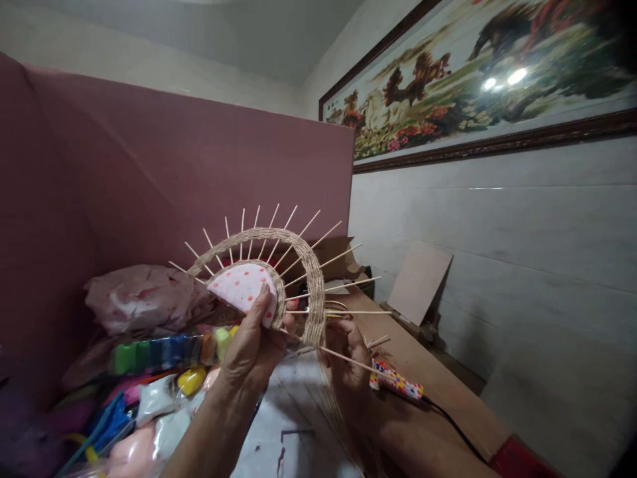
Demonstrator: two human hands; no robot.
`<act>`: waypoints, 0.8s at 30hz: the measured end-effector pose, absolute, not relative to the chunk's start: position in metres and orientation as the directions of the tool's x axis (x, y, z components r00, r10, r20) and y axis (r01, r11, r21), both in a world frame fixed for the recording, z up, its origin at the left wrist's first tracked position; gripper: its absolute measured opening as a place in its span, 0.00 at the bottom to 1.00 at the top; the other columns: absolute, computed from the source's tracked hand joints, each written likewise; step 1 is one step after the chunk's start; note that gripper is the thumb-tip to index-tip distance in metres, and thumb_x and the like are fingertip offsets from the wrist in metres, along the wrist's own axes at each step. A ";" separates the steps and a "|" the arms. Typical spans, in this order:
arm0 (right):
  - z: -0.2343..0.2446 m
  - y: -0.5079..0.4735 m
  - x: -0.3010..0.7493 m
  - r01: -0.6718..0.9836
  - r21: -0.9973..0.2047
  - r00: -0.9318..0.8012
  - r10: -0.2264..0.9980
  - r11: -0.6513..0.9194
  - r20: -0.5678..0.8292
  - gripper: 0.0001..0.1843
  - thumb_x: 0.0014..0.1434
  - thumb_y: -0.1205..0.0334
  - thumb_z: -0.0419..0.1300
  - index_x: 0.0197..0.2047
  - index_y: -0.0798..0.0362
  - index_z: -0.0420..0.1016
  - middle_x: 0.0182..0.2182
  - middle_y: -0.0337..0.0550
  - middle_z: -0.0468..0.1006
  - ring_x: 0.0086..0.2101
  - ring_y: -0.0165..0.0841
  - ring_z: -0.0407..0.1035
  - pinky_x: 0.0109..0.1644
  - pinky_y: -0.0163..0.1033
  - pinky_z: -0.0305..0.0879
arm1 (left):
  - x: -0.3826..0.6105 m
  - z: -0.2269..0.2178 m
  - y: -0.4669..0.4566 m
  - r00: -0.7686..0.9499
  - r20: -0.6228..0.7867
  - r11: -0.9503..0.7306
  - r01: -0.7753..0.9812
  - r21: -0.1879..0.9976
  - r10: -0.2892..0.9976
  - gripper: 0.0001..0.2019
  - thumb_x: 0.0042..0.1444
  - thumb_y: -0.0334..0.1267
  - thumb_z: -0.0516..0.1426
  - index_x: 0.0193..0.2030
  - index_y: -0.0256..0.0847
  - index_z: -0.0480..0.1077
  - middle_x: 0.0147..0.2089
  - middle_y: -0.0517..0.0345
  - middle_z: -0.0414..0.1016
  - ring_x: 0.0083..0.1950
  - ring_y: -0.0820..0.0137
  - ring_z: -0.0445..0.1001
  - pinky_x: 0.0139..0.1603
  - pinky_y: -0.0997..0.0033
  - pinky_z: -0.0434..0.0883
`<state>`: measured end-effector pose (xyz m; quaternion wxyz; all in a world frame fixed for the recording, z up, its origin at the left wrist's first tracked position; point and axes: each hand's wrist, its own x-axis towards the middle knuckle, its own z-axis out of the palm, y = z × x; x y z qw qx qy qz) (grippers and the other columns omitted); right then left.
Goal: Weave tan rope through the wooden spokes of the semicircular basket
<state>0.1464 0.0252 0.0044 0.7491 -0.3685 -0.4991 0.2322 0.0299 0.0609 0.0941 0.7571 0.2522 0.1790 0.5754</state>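
Observation:
A small basket frame [308,279] of thin wooden sticks, wound with tan twine round a pink dotted base [242,287], is held up in front of me. My left hand [251,348] grips the dotted base, thumb on its face. My right hand [351,358] is closed at the lower right rim, pinching twine among the sticks; loose twine strands [333,405] hang below it. A glue gun [395,381] with a patterned wrap and black cord lies on the table just right of that hand.
A pile of coloured craft supplies and plastic bags [149,372] fills the left. A dark pink board [174,179] stands behind. A wooden table [438,392], a cardboard piece [418,282] against the white wall, and a framed horse picture [478,73] are to the right.

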 end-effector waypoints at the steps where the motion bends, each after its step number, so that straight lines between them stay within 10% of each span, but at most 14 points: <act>1: 0.006 0.025 0.146 0.016 -0.793 0.404 0.722 0.609 0.562 0.09 0.58 0.55 0.53 0.38 0.50 0.65 0.20 0.34 0.63 0.20 0.26 0.56 0.23 0.32 0.54 | 0.030 0.094 0.061 0.265 0.021 0.202 -0.783 0.588 0.964 0.04 0.51 0.29 0.56 0.35 0.37 0.68 0.26 0.56 0.72 0.24 0.72 0.72 0.19 0.77 0.69; 17: 0.024 0.049 0.188 0.387 -0.705 0.448 0.547 0.595 0.708 0.06 0.56 0.59 0.56 0.34 0.53 0.70 0.28 0.40 0.73 0.28 0.31 0.67 0.32 0.35 0.62 | 0.008 0.099 0.071 0.226 0.028 0.137 -0.679 0.721 0.974 0.02 0.50 0.29 0.55 0.32 0.34 0.67 0.22 0.56 0.71 0.18 0.76 0.67 0.13 0.80 0.62; 24: 0.029 0.052 0.209 0.784 -0.351 0.246 0.262 0.513 0.933 0.03 0.57 0.63 0.55 0.34 0.52 0.68 0.26 0.39 0.72 0.27 0.30 0.67 0.32 0.35 0.62 | -0.009 0.108 0.077 0.163 0.001 0.107 -0.655 0.748 0.987 0.04 0.46 0.29 0.57 0.32 0.34 0.67 0.21 0.58 0.71 0.17 0.77 0.66 0.10 0.83 0.56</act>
